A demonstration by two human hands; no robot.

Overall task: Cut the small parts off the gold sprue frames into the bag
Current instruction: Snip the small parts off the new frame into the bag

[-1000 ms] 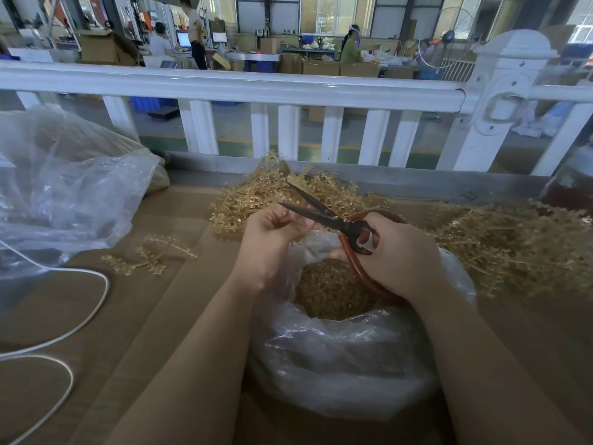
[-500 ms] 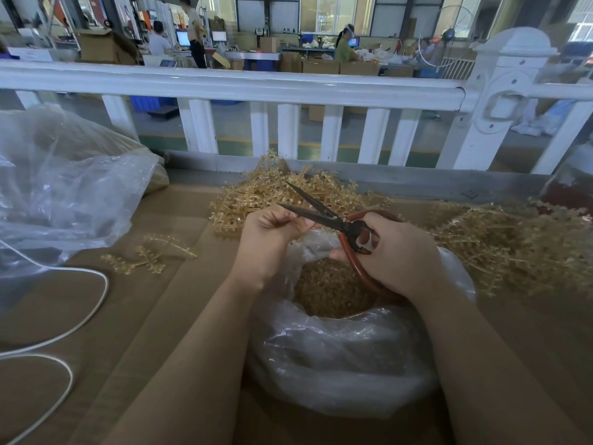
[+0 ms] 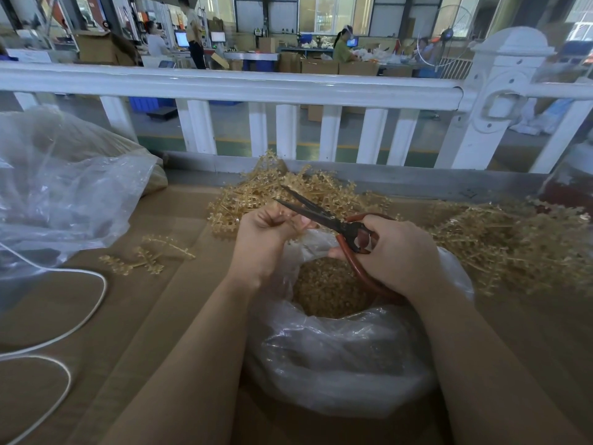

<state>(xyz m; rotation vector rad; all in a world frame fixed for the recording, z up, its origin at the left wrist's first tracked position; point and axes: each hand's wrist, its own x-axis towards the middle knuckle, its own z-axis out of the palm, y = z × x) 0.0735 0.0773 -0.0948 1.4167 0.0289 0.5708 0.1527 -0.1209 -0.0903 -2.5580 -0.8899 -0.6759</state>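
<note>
Head view: right hand (image 3: 398, 255) was wrapped round the red-brown looped handles of the dark-bladed scissors (image 3: 324, 216), blades parted in a narrow V, tips pointing up and left. Left hand (image 3: 266, 239) was curled tight on a thin gold plastic sprue frame (image 3: 293, 224), little of it showing past the fingers; its exposed end lay at the blades, near the pivot. Whether a part sat between the edges could not be read.

Directly below both hands stood the clear plastic bag (image 3: 337, 354), mouth open, with a mound of cut gold parts (image 3: 330, 287) inside.

Judgement on technique: keep the cut point over the bag mouth so parts drop in rather than onto the brown cardboard-covered surface (image 3: 167, 316); cut close to the pivot for control; feed the frame forward from the left hand between snips, fingers clear of the edges.

Uncut frames lay heaped behind the hands (image 3: 256, 191) and to the right (image 3: 513, 245); a stray frame (image 3: 150, 255) lay to the left.
</note>
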